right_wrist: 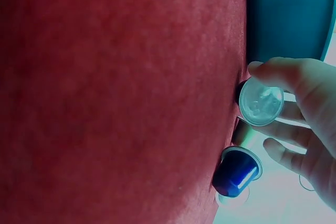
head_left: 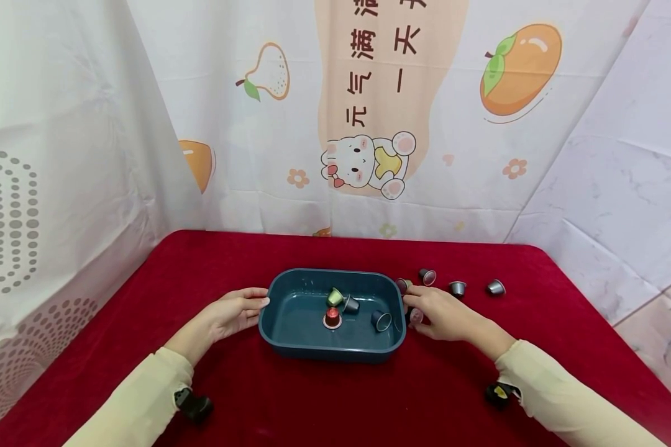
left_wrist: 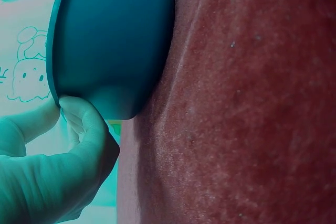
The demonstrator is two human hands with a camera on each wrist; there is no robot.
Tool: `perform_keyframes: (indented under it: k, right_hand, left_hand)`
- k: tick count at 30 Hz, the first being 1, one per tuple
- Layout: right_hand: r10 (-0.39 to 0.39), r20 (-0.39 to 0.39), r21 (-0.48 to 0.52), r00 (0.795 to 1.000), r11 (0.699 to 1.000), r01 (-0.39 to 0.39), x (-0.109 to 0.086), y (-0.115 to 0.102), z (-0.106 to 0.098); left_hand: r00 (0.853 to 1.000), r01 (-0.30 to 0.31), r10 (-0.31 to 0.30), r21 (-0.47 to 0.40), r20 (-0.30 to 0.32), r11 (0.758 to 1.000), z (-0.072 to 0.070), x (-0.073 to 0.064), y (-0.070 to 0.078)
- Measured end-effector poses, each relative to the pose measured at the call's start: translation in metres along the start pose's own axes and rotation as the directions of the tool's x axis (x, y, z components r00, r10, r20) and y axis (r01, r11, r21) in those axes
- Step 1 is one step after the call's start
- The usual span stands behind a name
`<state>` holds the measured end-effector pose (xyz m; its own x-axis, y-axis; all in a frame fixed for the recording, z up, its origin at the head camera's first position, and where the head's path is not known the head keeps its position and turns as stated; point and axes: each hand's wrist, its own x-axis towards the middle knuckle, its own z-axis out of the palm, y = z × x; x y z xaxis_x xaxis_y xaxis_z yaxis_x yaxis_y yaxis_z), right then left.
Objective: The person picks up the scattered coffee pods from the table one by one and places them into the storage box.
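Observation:
A dark blue tub (head_left: 330,355) sits on the red cloth with several coffee capsules inside: a green one (head_left: 334,298), a red one (head_left: 332,318) and two darker ones. At the tub's left end, my left hand (head_left: 232,315) pinches the rim, with thumb and index fingertip meeting there in the left wrist view. Beyond the right end, my right hand (head_left: 444,313) holds a silver-lidded capsule (right_wrist: 261,102) between thumb and fingers, low over the cloth. A blue capsule (right_wrist: 236,172) lies close by in the right wrist view. Part of the held capsule is hidden by the fingers.
On the cloth past my right hand lie more capsules: a dark one (head_left: 427,276), a grey one (head_left: 457,288) and a silver one (head_left: 496,287). A printed white curtain (head_left: 240,124) hangs behind the table (head_left: 335,403).

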<state>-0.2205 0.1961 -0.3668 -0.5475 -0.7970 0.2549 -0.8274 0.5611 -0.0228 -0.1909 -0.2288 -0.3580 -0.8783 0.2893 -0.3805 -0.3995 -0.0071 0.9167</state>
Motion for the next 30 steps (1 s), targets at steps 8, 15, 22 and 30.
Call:
perform_keyframes:
  k: [8, 15, 22, 30]
  right_hand:
    - [-0.03, -0.075, -0.024, 0.997, 0.999, 0.028, -0.005, -0.002, -0.004]
    - [-0.023, -0.125, -0.08, 0.992, 0.997, 0.013, -0.009, -0.004, -0.01]
    - [0.015, -0.126, -0.099, 0.992, 0.995, -0.028, -0.008, -0.007, -0.018]
    - [-0.02, -0.18, -0.13, 0.983, 0.991, -0.004, -0.005, -0.007, -0.027]
  left_hand:
    - [1.0, 0.0, 0.0, 0.0, 0.003, 1.0, 0.0, -0.001, 0.0]
    - [1.0, -0.003, 0.003, -0.001, -0.001, 1.0, 0.001, -0.001, 0.0]
    - [1.0, -0.005, 0.005, 0.001, 0.003, 1.0, 0.0, -0.001, 0.0]
    - [1.0, -0.007, 0.007, 0.013, 0.003, 1.0, 0.0, -0.001, -0.001]
